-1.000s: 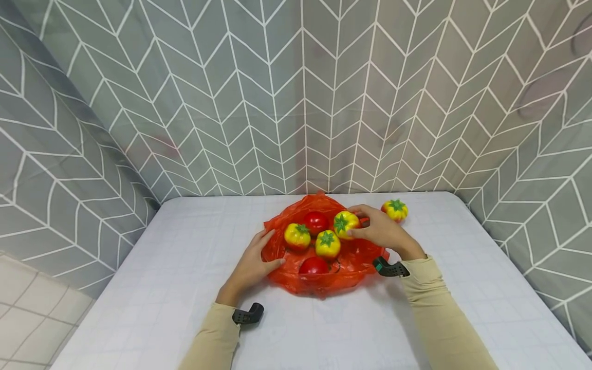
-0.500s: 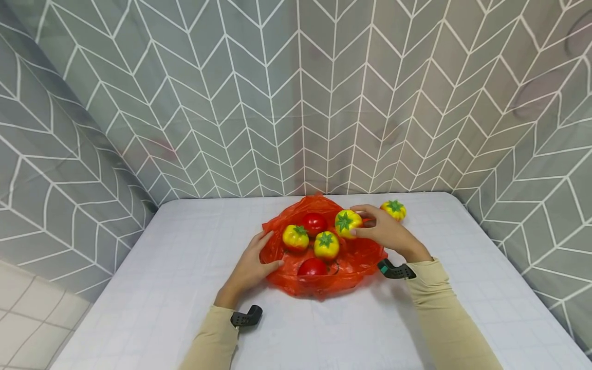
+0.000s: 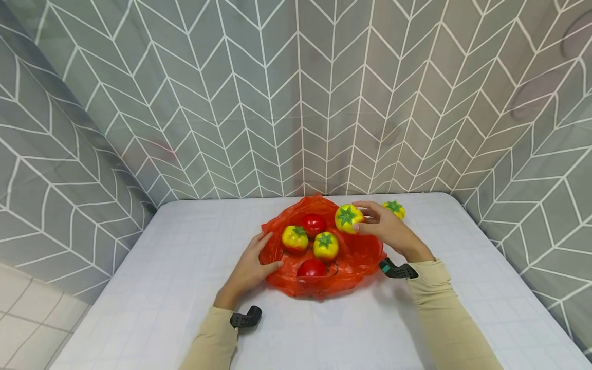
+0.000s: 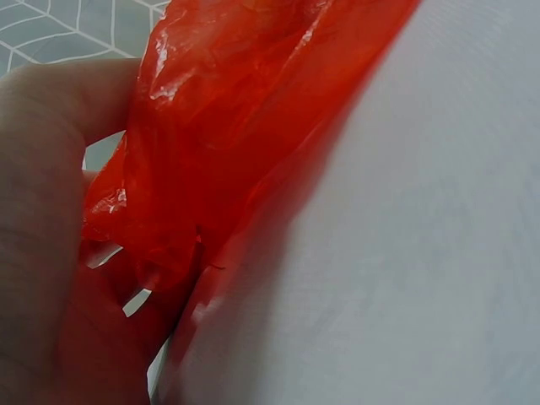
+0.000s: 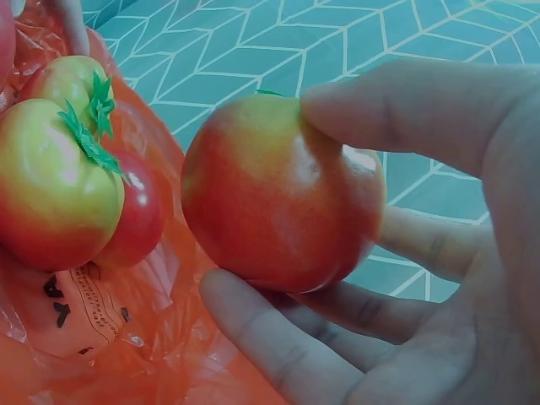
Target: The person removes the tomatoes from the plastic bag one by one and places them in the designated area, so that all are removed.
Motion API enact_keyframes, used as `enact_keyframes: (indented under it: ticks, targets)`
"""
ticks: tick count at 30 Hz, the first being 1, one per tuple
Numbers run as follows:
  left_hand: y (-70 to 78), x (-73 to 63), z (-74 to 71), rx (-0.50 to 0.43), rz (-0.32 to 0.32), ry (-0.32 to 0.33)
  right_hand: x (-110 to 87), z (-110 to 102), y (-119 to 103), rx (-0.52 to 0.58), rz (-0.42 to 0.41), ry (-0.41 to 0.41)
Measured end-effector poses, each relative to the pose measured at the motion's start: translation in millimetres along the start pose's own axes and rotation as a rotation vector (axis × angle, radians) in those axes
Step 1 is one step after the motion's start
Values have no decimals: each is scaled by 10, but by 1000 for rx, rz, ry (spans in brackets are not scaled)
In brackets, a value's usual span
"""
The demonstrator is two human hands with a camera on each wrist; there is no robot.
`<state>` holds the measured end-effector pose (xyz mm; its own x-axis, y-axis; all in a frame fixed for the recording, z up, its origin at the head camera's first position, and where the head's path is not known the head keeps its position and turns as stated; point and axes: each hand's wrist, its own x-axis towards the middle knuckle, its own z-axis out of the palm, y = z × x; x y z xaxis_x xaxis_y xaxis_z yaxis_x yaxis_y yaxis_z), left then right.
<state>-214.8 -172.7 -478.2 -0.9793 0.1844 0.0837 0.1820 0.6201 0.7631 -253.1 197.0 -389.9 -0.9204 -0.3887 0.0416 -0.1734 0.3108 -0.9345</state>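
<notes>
An open red plastic bag (image 3: 370, 252) lies on the table, holding two yellow-and-red tomatoes (image 3: 326, 246) with green leafy tops and two plain red ones (image 3: 314, 224). Along its left edge, my left hand (image 3: 250, 264) touches the film with thumb and fingers spread apart; in the left wrist view the film (image 4: 245, 110) partly covers the fingers. My right hand (image 3: 386, 228) pinches another yellow-and-red tomato (image 5: 283, 194) between thumb and fingertips, over the bag's right rear rim. Its red underside faces the right wrist view.
One more yellow-and-red tomato (image 3: 395, 208) sits on the white-covered table (image 3: 194, 226), behind my right hand and partly hidden by it. A grey curtain (image 3: 287, 103) with white zigzag lines stands along the table's back edge.
My right hand has lifted the tomato slightly up and back, away from the others in the bag. My left hand keeps its place at the bag's left edge.
</notes>
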Motion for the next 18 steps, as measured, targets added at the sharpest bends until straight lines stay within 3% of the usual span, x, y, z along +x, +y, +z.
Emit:
enact_keyframes:
  ticks: [18]
  targets:
    - [6,-5,-17,-13,12,-4,8,-65,44,61,-20,41]
